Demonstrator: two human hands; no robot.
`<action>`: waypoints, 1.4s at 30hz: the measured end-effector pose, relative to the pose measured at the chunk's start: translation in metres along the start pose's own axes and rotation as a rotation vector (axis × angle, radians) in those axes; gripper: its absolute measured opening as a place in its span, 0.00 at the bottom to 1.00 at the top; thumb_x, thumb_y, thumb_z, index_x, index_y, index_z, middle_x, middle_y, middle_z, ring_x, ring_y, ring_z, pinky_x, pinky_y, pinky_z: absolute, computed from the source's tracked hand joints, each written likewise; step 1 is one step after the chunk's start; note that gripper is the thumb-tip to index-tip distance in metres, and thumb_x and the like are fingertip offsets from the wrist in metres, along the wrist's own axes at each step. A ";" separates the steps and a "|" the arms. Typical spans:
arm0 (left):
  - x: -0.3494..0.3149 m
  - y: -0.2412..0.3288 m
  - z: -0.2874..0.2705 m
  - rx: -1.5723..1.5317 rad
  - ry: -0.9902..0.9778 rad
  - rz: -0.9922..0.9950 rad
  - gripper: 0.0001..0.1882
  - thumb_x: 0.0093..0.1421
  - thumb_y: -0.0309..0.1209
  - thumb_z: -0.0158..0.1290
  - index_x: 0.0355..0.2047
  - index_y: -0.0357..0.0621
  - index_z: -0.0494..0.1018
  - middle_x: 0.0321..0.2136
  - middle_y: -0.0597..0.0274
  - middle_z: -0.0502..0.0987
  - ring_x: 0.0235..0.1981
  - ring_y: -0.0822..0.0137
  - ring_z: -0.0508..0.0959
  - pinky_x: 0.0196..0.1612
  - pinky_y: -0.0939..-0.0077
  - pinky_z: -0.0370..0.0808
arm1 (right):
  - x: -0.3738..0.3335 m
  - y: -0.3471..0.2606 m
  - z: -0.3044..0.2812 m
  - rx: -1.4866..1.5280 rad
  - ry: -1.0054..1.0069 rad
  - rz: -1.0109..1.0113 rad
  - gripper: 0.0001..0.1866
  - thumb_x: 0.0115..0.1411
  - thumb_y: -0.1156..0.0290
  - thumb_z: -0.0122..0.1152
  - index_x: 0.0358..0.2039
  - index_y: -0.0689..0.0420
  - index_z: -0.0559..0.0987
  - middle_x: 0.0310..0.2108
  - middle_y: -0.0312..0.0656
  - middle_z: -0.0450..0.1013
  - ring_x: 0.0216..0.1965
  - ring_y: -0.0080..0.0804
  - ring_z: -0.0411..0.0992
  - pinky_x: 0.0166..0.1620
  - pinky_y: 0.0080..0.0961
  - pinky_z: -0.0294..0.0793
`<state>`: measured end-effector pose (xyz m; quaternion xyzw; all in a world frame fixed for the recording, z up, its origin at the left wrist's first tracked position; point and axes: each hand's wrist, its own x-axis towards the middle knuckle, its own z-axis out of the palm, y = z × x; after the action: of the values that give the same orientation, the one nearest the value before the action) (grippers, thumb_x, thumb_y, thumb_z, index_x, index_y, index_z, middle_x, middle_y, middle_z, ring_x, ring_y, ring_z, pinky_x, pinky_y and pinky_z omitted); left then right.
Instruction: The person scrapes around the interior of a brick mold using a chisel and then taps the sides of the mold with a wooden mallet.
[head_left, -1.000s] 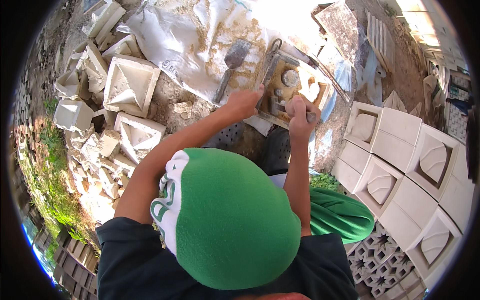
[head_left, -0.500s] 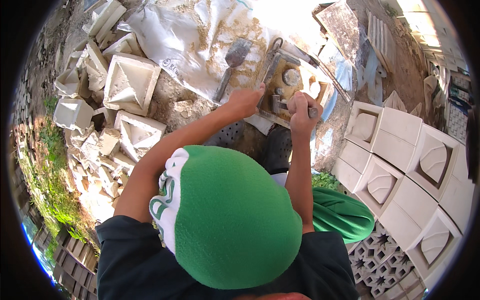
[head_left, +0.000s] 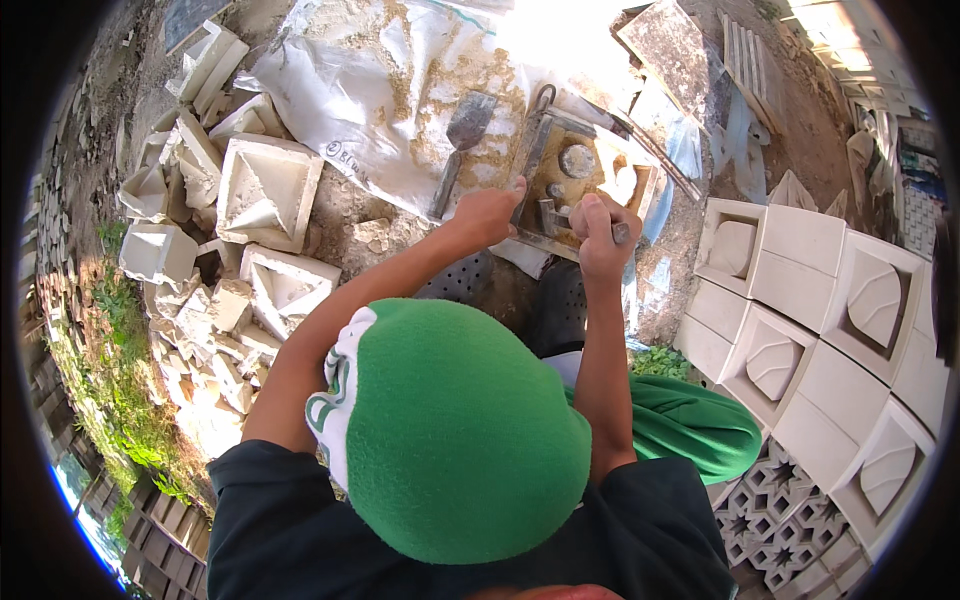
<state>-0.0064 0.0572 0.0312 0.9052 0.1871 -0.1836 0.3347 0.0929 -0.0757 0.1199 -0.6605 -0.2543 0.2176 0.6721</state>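
My left hand (head_left: 488, 216) is closed on the near left side of a shallow rectangular mould frame (head_left: 532, 160) on the ground in front of me. Inside the frame lies a tan, dusty surface with a round raised disc (head_left: 577, 161) and a smaller knob (head_left: 556, 190). My right hand (head_left: 604, 236) is wrapped round the handle of a short tool with a flat metal head (head_left: 548, 214). That head rests over the frame's near part; its exact kind is unclear. A flat trowel (head_left: 468, 125) lies left of the frame, on a white sheet.
The dusty white sheet (head_left: 345, 85) spreads ahead. Broken pale castings (head_left: 268, 190) are heaped on the left. Rows of square cast blocks (head_left: 800, 238) stand on the right, with star-patterned blocks (head_left: 770, 515) below. Thin rods (head_left: 655, 150) lie beside the frame. Dark clogs (head_left: 560, 305) are close to it.
The whole view has shifted slightly. My right hand and its tool have moved a little within the frame's near part. My left hand stays at the frame's side.
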 end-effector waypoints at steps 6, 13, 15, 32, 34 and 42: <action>0.000 -0.003 0.004 0.008 0.064 0.015 0.46 0.52 0.35 0.61 0.67 0.47 0.49 0.35 0.54 0.79 0.41 0.51 0.78 0.41 0.57 0.73 | -0.005 0.002 -0.003 -0.006 0.039 -0.025 0.17 0.60 0.77 0.51 0.13 0.62 0.65 0.13 0.29 0.58 0.17 0.15 0.53 0.21 0.22 0.49; -0.002 -0.002 0.005 -0.048 0.012 0.000 0.46 0.53 0.36 0.61 0.68 0.47 0.50 0.34 0.55 0.79 0.40 0.52 0.78 0.41 0.58 0.73 | -0.006 0.003 -0.001 -0.022 0.040 0.108 0.19 0.60 0.75 0.54 0.12 0.61 0.65 0.13 0.28 0.59 0.17 0.14 0.54 0.21 0.21 0.49; 0.000 -0.004 0.001 -0.032 0.043 0.030 0.45 0.53 0.37 0.60 0.68 0.47 0.50 0.34 0.55 0.79 0.40 0.51 0.78 0.41 0.58 0.73 | -0.001 0.002 -0.002 0.116 0.042 0.000 0.20 0.60 0.73 0.55 0.12 0.61 0.65 0.13 0.28 0.58 0.17 0.14 0.53 0.21 0.21 0.49; 0.058 0.086 -0.223 0.908 0.090 0.174 0.27 0.59 0.44 0.55 0.58 0.53 0.68 0.40 0.56 0.79 0.47 0.55 0.78 0.49 0.59 0.74 | -0.005 -0.005 -0.008 -0.024 0.079 0.054 0.18 0.57 0.70 0.56 0.13 0.59 0.64 0.12 0.29 0.54 0.19 0.18 0.51 0.22 0.24 0.52; 0.072 0.071 -0.195 0.393 0.466 0.071 0.25 0.60 0.44 0.52 0.56 0.52 0.69 0.40 0.56 0.80 0.45 0.55 0.78 0.49 0.61 0.74 | 0.003 -0.001 -0.003 -0.016 0.072 0.030 0.18 0.57 0.71 0.55 0.13 0.59 0.64 0.12 0.29 0.54 0.19 0.18 0.50 0.22 0.25 0.52; 0.057 0.008 0.066 -0.684 0.905 -0.328 0.22 0.65 0.45 0.45 0.51 0.42 0.73 0.40 0.51 0.79 0.43 0.53 0.78 0.47 0.62 0.72 | 0.005 -0.003 -0.010 0.166 0.062 0.081 0.18 0.58 0.72 0.57 0.12 0.60 0.68 0.11 0.29 0.60 0.15 0.16 0.54 0.20 0.21 0.54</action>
<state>0.0328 0.0194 -0.0367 0.6935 0.4975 0.2423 0.4614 0.1036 -0.0804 0.1232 -0.6186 -0.1878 0.2445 0.7227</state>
